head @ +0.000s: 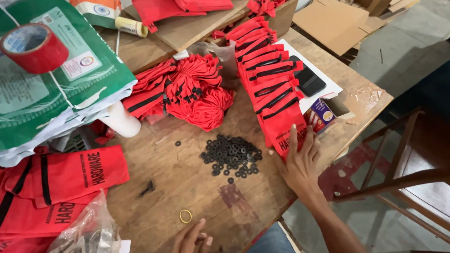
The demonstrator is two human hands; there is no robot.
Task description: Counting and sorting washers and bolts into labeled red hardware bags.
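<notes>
Spread flat and pressing down: right hand point(301, 161), fingers fanned over the lowest red pouch point(282, 124) of a long overlapped row of red pouches point(262, 63), pinching nothing. Loosely curled at the table's near edge, about 6 o'clock: left hand point(192, 243), fingertips drawn together, nothing seen in it, resting on the wooden table point(186, 169).

Taken from the pile of black washers point(232, 154) at mid-table:
- at 3 o'clock, just beside it, the pressed pouch, with the row running away toward 1 o'clock;
- at 12 o'clock, a heap of bunched red pouches point(192, 89), gathered at the necks;
- at 7 o'clock, a yellow rubber band point(185, 216), lying alone near the left hand;
- at 8 o'clock, a small black screw point(147, 187);
- at 9 o'clock, well apart, flat red pouches point(59, 186) stacked loose, and below them a clear plastic bag point(82, 244);
- at 10 o'clock, a green sack point(53, 84) with a red tape roll point(35, 47) on top;
- at 2 o'clock, a dark phone point(308, 78) on white paper beside the row.

Judged from the lie of things: a good share apparently done, with many pouches already laid in the neat row and others bunched; much left too, with washers loose in their pile and a thick stack of flat pouches untouched at the left.
</notes>
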